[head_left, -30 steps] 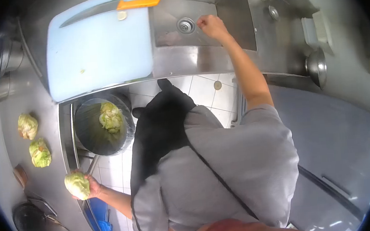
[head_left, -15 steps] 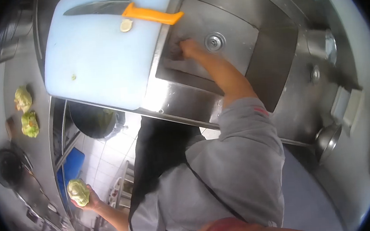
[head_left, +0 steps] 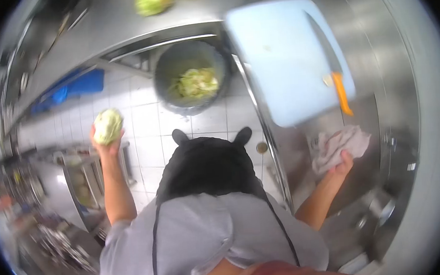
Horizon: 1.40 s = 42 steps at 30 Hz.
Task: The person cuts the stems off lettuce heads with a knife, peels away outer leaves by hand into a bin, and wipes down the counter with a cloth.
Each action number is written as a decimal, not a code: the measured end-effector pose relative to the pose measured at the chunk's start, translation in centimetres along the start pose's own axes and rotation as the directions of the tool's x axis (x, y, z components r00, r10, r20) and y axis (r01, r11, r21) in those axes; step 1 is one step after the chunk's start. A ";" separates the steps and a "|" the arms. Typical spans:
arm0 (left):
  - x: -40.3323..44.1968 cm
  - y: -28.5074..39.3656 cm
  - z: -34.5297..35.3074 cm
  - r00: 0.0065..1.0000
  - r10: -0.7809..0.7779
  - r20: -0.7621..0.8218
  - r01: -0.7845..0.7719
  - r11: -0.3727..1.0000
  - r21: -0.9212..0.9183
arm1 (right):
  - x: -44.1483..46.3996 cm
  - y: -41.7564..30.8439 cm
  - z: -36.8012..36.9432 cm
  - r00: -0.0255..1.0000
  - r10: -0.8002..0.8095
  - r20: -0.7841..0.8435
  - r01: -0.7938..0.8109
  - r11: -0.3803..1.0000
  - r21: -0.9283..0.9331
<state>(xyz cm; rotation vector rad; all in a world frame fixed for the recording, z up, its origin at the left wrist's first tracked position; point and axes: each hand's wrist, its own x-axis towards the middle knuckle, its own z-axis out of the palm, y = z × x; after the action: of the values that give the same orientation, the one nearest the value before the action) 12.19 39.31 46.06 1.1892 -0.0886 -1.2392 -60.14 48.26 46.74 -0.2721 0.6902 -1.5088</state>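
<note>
The green head (head_left: 108, 126), on the left of the frame, is probably firm and a bit heavy, with leaves that could tear, so a whole hand cupped around it seems best. The left hand (head_left: 108, 145) has its grip curled around the lower part. It looks round, pale green and bumpy. On the right, the right hand (head_left: 341, 165) pinches a crumpled, pinkish-gray cloth (head_left: 338, 144), likely soft and light, easy to grab anywhere.
</note>
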 end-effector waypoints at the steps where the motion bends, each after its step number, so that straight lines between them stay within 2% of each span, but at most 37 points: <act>1: 0.2 0.1 -1.0 1.000 -0.002 0.002 0.002 1.000 -0.009 | 1.7 1.6 3.8 0.987 0.088 0.134 -0.085 0.996 -0.030; 3: 0.8 1.4 -3.3 0.994 -0.026 0.102 0.031 0.998 -0.048 | 4.2 7.6 7.3 0.998 0.047 -0.031 -0.054 0.961 -0.272; 5: 0.6 2.2 -5.5 0.983 -0.041 0.181 0.059 0.994 -0.096 | 7.5 14.6 14.0 0.992 0.082 -0.096 -0.114 0.913 -0.391; 7: 1.6 3.6 -8.4 0.972 -0.048 0.232 0.087 0.983 -0.164 | 11.4 22.3 21.4 0.979 0.160 0.129 -0.076 0.864 -0.498; 9: 1.9 4.9 -11.5 0.969 -0.020 0.248 0.074 0.974 -0.213 | 14.6 28.3 29.4 0.930 0.317 0.184 -0.132 0.759 -0.637; 11: 2.0 5.7 -14.4 0.970 0.002 0.244 0.054 0.973 -0.223 | 18.3 33.4 35.1 0.908 0.326 0.263 -0.022 0.664 -0.747; 13: 1.9 6.5 -16.4 0.970 0.059 0.234 0.015 0.953 -0.302 | 22.0 36.7 40.3 0.913 0.258 0.315 0.105 0.599 -0.794; 15: 1.9 7.0 -18.5 0.982 0.091 0.164 -0.029 0.938 -0.346 | 25.4 39.2 45.0 0.885 0.060 0.463 0.407 0.386 -0.828; 17: 2.1 8.0 -20.3 0.983 0.112 0.147 -0.041 0.906 -0.421 | 29.9 42.4 47.4 0.806 0.031 0.591 0.591 -0.079 -0.802; 18: 2.5 8.6 -20.9 0.982 0.119 0.144 -0.042 0.892 -0.450 | 32.5 44.1 47.8 0.766 0.037 0.641 0.618 -0.314 -0.721; 20: 3.3 8.9 -21.1 0.978 0.161 0.130 -0.077 0.866 -0.495 | 39.5 51.1 45.0 0.664 0.020 0.748 0.594 -0.621 -0.511; 22: 3.5 9.6 -21.4 0.982 0.165 0.091 -0.096 0.854 -0.511 | 41.9 57.7 46.2 0.582 0.005 0.813 0.637 -0.624 -0.452; 23: 4.5 10.0 -21.1 0.984 0.165 0.072 -0.105 0.853 -0.511 | 43.0 60.2 47.1 0.556 0.255 0.791 0.680 -0.687 -0.256; 24: 5.4 10.5 -20.9 0.987 0.154 0.048 -0.109 0.855 -0.508 | 41.4 61.5 48.6 0.514 0.173 0.840 0.754 -0.558 -0.346; 27: 8.7 12.8 -20.4 0.987 0.153 0.042 -0.116 0.875 -0.470 | 47.8 59.2 50.9 0.593 0.154 0.790 0.685 -0.613 -0.395; 28: 9.6 13.9 -19.9 0.986 0.163 0.022 -0.135 0.878 -0.460 | 51.3 56.3 52.4 0.768 0.096 0.633 0.480 -0.740 -0.471; 30: 11.0 16.4 -18.5 0.985 0.168 -0.035 -0.167 0.891 -0.422 | 59.2 50.6 51.7 0.761 -0.083 0.643 0.354 -0.777 -0.520; 31: 11.8 18.1 -18.0 0.983 0.176 -0.060 -0.185 0.898 -0.399 | 62.3 49.9 51.9 0.780 -0.287 0.556 0.118 -0.805 -0.581; 32: 12.6 19.4 -18.3 0.978 0.206 0.002 -0.192 0.917 -0.350 | 65.5 49.3 51.9 0.761 -0.476 0.441 -0.121 -0.772 -0.624; 33: 13.0 20.1 -17.5 0.978 0.208 -0.005 -0.198 0.921 -0.336 | 67.9 48.9 52.0 0.799 -0.529 0.285 -0.193 -0.675 -0.712; 35: 15.3 22.7 -14.0 0.982 0.189 -0.005 -0.181 0.931 -0.318 | 69.5 54.4 51.8 0.739 -0.485 0.467 0.025 -0.673 -0.739; 36: 16.9 24.0 -10.6 0.980 0.103 -0.173 -0.147 0.954 -0.262 | 69.6 57.6 52.2 0.695 -0.459 0.553 0.139 -0.670 -0.730; 37: 18.9 24.7 -8.0 0.998 0.063 -0.019 -0.066 0.945 -0.321 | 65.5 59.2 55.5 0.699 -0.225 0.679 0.328 -0.743 -0.583; 38: 22.6 24.8 -7.5 0.987 0.044 0.153 0.016 0.929 -0.369 | 59.3 60.2 58.1 0.641 0.039 0.767 0.531 -0.744 -0.406; 39: 24.6 26.0 -2.9 0.995 -0.019 0.094 0.056 0.912 -0.407 | 55.7 62.2 58.2 0.569 0.157 0.807 0.702 -0.603 -0.378; 40: 25.7 26.9 1.1 0.999 -0.042 0.033 0.052 0.927 -0.371 | 51.6 64.7 58.3 0.465 0.261 0.846 0.849 -0.403 -0.342; 42: 30.5 26.5 2.2 0.960 0.034 0.278 0.042 0.963 -0.265 | 45.3 64.9 56.5 0.236 0.351 0.906 0.970 -0.144 -0.196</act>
<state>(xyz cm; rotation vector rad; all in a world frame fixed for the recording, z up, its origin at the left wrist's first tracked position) 40.86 11.02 50.42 0.7743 -0.1232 -1.3703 21.41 -4.54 42.92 -2.7552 0.5747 -0.7766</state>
